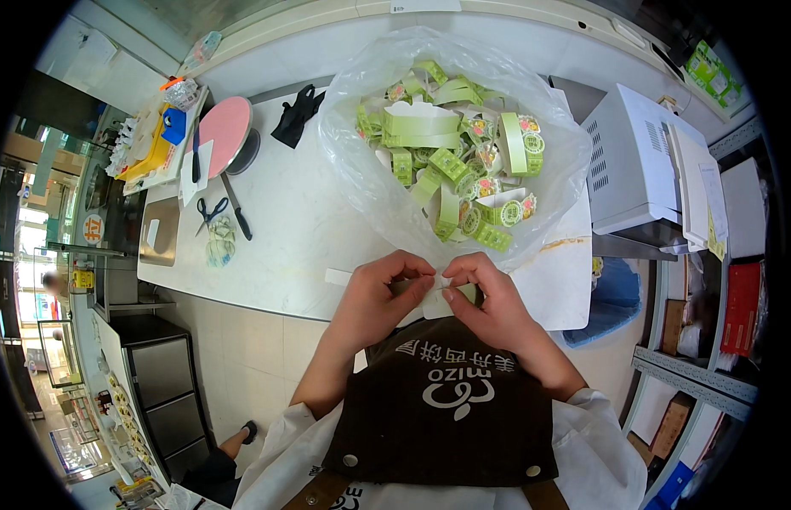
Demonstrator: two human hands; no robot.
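Close to the table's front edge, my left hand (pixel 385 291) and my right hand (pixel 485 299) meet, fingertips pinched together. Between them is a pale paper band (pixel 441 281), mostly covered by my fingers. A white strip end (pixel 338 276) sticks out left of my left hand; whether it belongs to the same band is hidden. Just beyond my hands stands a large clear plastic bag (pixel 349 183), its mouth spread wide. Inside it lie many green paper bands (pixel 421 127) bent into loops, some with round labels and flower prints.
On the white table (pixel 285 212) lie scissors (pixel 210 212), a knife (pixel 236 208), a crumpled clear wrapper (pixel 220 242) and a black bag (pixel 297 116). A pink turntable (pixel 226 136) stands at the back left. A white appliance (pixel 638 161) and a blue bin bag (pixel 612 302) are at the right.
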